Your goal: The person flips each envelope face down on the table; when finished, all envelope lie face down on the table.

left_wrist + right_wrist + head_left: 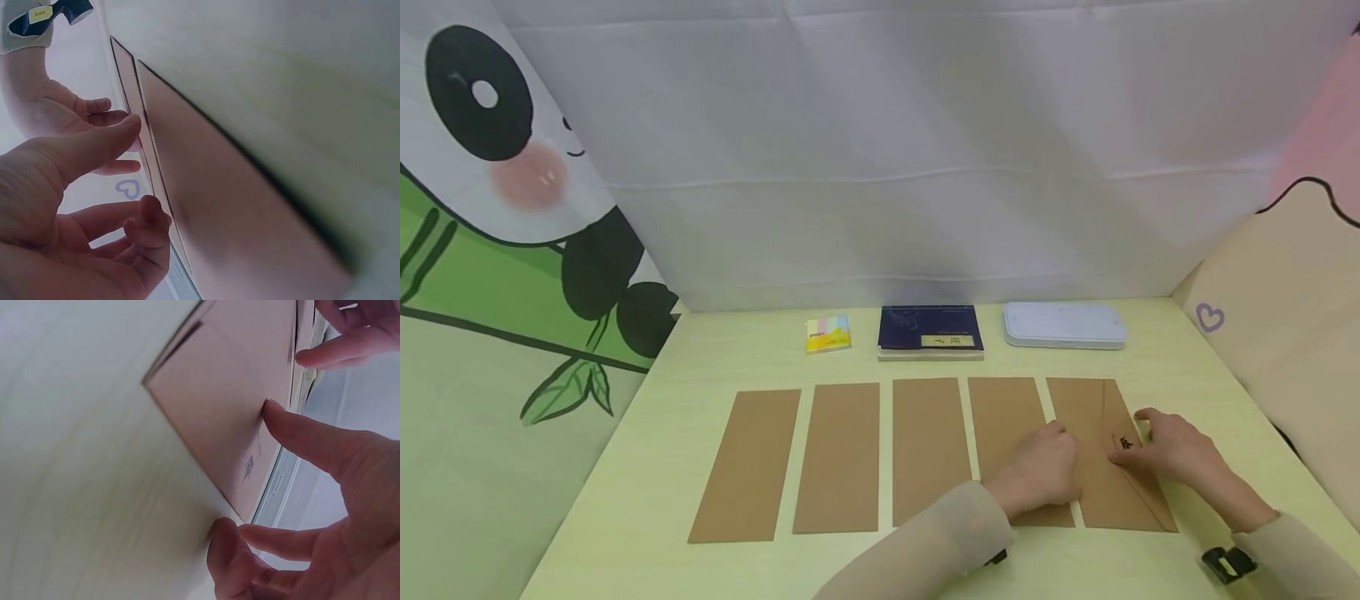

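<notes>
Several brown paper envelopes lie in a row on the table. The rightmost envelope (pixel 1090 467) has its flap side up, with dark handwriting on it. My right hand (pixel 1183 454) is at its right edge, the thumb touching the flap near the writing and the fingers beside the edge, as the right wrist view also shows. My left hand (pixel 1037 471) lies over the fourth envelope (pixel 1003 408) and reaches the gap before the rightmost one. In the left wrist view its fingers are loosely bent, with nothing seen between them and the thumb.
Three more brown envelopes lie to the left, among them the leftmost envelope (pixel 748 467). Behind the row are a pack of coloured sticky notes (pixel 828 334), a dark blue notebook (pixel 928 327) and a pale case (pixel 1064 324). Printed cloth walls (pixel 925 167) stand around the table.
</notes>
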Tool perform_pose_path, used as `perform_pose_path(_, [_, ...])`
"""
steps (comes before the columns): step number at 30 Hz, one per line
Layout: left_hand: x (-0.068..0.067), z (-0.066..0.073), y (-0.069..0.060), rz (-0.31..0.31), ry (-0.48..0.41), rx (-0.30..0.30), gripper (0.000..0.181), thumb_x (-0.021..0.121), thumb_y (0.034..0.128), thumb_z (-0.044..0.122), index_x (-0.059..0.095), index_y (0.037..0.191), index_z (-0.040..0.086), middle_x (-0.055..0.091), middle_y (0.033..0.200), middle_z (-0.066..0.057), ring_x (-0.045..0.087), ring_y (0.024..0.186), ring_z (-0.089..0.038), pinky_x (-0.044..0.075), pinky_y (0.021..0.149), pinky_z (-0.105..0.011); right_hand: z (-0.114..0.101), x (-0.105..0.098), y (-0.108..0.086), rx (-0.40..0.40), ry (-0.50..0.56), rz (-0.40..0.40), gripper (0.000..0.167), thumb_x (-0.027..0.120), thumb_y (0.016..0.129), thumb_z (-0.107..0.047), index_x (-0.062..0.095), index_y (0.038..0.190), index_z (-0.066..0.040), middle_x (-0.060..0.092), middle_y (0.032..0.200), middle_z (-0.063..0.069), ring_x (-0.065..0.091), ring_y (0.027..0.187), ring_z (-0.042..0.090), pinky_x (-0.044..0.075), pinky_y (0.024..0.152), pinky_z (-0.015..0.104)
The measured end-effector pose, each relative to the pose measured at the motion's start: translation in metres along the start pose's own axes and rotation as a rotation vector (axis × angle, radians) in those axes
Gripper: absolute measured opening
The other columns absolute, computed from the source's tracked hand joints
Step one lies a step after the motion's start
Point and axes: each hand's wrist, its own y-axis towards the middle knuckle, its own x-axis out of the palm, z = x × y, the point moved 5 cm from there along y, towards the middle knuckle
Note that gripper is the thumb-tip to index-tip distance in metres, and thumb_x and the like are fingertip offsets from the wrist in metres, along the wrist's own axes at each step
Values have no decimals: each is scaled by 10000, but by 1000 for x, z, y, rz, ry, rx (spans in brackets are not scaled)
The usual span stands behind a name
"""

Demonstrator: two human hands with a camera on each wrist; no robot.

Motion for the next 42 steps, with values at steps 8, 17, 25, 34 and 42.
perform_pose_path(8, [5,0,3,-18,17,-37,201,757,714,205,583,622,161,485,864,66,399,690,-64,350,533,-184,-1,1,1,22,-3,8,880,788,710,-481,456,1170,191,619,879,221,582,799,359,435,623,485])
perform_pose_path(17, [5,-1,4,-27,14,-69,176,768,702,222,607,681,155,488,859,69,409,660,-68,365,523,-203,1,0,0,40,50,-33,903,806,695,-456,427,1175,208,611,872,237,586,806,381,463,646,476])
perform_pose_path(25, [3,-3,3,-18,-46,-82,263,801,680,212,557,601,153,473,802,66,415,609,-76,359,491,-200,15,0,-6,16,316,-151,803,765,807,-325,378,1276,199,601,911,114,580,804,237,470,659,364])
perform_pose_path(34, [5,-6,8,-38,-108,-100,299,797,741,401,620,732,160,482,852,65,424,662,-66,375,564,-186,20,-5,-9,-30,548,-259,638,644,916,-219,354,1319,182,650,981,105,604,800,197,442,587,313])
perform_pose_path(42, [0,-7,14,-3,-379,-81,292,651,879,389,663,748,128,522,688,88,449,589,-44,361,511,-189,22,-14,-11,-197,755,-317,525,493,999,-113,262,1359,190,632,985,83,622,801,190,481,614,295])
